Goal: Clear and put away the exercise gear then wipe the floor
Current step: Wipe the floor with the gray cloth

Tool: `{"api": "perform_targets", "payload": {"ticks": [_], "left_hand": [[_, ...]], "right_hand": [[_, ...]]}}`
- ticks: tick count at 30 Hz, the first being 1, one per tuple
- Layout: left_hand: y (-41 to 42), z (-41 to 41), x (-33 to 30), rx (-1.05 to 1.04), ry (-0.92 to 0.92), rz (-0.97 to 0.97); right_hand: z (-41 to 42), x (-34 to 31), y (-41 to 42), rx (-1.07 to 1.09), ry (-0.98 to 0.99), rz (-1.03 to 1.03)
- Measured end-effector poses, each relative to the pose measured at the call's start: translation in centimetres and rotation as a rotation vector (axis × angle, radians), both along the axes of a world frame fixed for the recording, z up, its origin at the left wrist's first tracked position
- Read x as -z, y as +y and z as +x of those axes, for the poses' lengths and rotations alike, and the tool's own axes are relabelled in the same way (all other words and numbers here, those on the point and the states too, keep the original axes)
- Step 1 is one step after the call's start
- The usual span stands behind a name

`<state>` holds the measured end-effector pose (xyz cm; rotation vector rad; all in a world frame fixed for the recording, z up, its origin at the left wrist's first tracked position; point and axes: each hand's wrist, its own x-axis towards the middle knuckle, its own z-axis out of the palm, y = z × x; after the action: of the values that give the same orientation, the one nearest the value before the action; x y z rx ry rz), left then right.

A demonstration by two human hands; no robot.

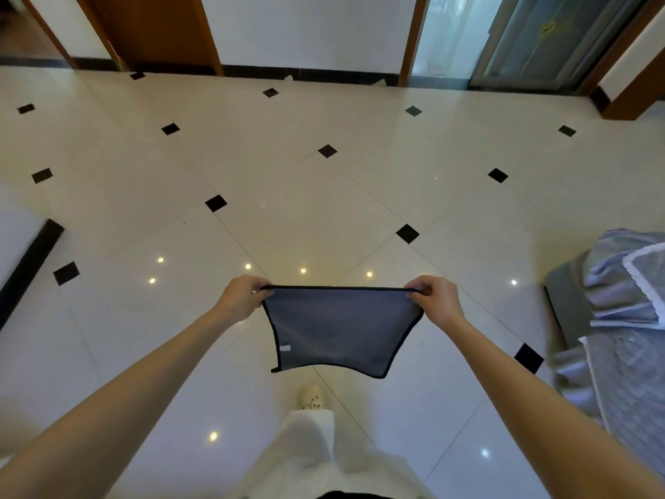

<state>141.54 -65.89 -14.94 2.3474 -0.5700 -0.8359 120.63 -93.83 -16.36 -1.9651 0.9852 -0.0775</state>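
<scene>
Head view, looking down on a glossy cream tiled floor point(324, 210) set with small black diamond insets and dotted with ceiling-light reflections. At 12 o'clock a white wall with a dark skirting runs across the frame; a brown wooden door point(154, 27) stands at 11 o'clock and a glazed sliding door point(539, 37) at 1 o'clock. At 3 to 4 o'clock a piece of furniture under a blue-grey quilted cover point(626, 318) with white lace trim juts in, cut off by the right edge. At 9 o'clock a white surface with a black edge point(32, 261) enters from the left; what it belongs to cannot be told.

Both bare forearms reach forward from the lower corners and converge just below centre. The left hand point(243, 297) pinches the upper left corner of a dark grey cloth point(338, 329) with black binding, fingers curled over the hem; the right hand point(437, 297) pinches the upper right corner likewise. The top edge is stretched taut and level between them, and the cloth hangs free in the air above the floor, its lower edge curving. A small pale tag shows near its lower left edge.

At 6 o'clock a white trouser leg point(313, 444) and the toe of a pale shoe point(312, 395) appear below the cloth. The fingertips lie partly hidden behind the hem.
</scene>
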Motion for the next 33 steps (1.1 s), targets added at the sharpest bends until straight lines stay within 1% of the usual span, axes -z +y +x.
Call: {"api": "perform_targets", "payload": {"ticks": [5, 12, 17, 25, 33], "left_hand": [[-3.0, 7.8, -0.3, 0.031, -0.034, 0.012], [-7.6, 15.8, 0.0, 0.017, -0.073, -0.003], [-11.7, 21.7, 0.8, 0.0, -0.084, 0.021], [-20.4, 31.8, 1.6, 0.009, -0.099, 0.057], [-27.6, 40.4, 1.8, -0.007, -0.101, 0.081]], "right_hand": [[7.0, -0.2, -2.2, 0.037, -0.013, -0.004], [15.9, -0.2, -6.9, 0.031, 0.004, -0.049], [22.5, 0.8, -11.8, -0.018, 0.011, -0.068], [32.6, 1.2, -20.9, -0.039, 0.047, -0.006], [42.0, 1.0, -29.3, -0.094, 0.061, -0.067]]}}
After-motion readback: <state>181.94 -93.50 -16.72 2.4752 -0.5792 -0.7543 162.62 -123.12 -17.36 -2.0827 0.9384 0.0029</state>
